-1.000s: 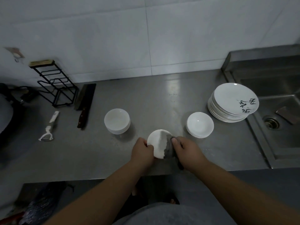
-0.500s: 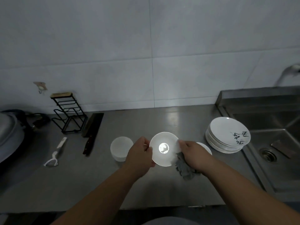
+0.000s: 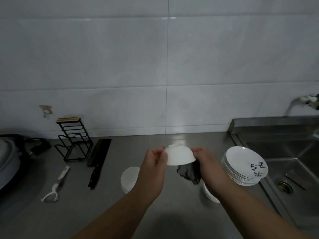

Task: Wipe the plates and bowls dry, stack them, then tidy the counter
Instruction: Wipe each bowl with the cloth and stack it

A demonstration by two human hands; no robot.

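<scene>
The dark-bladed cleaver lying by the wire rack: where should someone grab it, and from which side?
Grip its dark wooden handle, reaching down from the near edge of the grey steel counter. The dark-bladed cleaver lies flat, blade toward the white tiled wall, handle nearest.

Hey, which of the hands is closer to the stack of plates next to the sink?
Right. The right hand, holding the bowl and a dark cloth, is just beside the plates; the left hand holds the bowl's far side.
</scene>
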